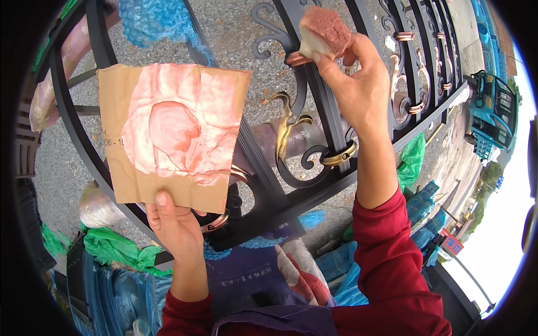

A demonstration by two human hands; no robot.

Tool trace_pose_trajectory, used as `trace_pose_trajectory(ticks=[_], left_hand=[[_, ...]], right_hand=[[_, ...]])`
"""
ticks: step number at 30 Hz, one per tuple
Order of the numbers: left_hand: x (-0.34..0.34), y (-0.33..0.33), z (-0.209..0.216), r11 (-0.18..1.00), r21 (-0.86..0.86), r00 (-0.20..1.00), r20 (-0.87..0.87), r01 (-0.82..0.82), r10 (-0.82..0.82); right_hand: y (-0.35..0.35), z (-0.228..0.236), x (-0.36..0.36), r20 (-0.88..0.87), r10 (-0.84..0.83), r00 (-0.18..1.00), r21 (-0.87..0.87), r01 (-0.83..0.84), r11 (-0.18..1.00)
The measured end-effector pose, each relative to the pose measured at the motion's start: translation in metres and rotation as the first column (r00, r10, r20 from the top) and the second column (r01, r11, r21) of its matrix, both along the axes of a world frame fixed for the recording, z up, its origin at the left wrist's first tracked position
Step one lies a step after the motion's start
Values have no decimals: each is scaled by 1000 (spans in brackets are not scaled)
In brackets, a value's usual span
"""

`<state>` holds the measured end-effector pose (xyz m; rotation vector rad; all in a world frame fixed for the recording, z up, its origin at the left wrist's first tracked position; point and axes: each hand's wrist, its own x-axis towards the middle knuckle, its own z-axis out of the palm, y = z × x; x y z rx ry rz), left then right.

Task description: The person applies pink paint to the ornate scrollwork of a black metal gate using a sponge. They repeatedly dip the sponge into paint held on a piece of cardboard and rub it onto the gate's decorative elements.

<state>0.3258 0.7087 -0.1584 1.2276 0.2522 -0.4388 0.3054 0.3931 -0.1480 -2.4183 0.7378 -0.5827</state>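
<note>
My left hand [179,229] grips the lower edge of a flat piece of brown cardboard [140,187], thumb on top. Pink paint [174,129] is smeared over its middle, thickest in a rounded pool. Between the thumb and fingers of my right hand [361,78] is a small sponge [328,31], pale on one side and coated reddish-brown on the other. It is beside a copper-coloured band [298,58] on a black metal fence panel [269,173]; I cannot tell whether they touch. A gold leaf ornament [284,126] and a gold band [339,154] sit lower on the panel.
Blue bubble wrap [154,22] hangs at the upper left. Green plastic [120,249] and plastic-wrapped pieces [98,204] lie around the panel at left. More green plastic [412,159] is at right. A teal vehicle [493,115] stands farther off, over grey gravelly ground [238,73].
</note>
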Motion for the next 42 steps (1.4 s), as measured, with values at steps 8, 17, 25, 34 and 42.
trace_pose_trajectory(ticks=[8,17,25,34,42], left_hand=[[1,5,0,1000,11,1000,-15,7,-7],[1,7,0,1000,2,1000,-9,-4,4],[0,0,3,999,3,999,-22,-37,37],[1,5,0,1000,3,1000,3,21,-21],[2,3,0,1000,16,1000,9,25,-26]], right_hand=[[3,8,2,-35,-114,993,17,115,993],[1,17,3,-86,-180,980,154,192,969],[-6,8,2,-129,-145,981,28,149,988],[-7,10,-8,-28,-112,993,111,115,987],[-20,-8,-25,85,-176,981,191,158,969]])
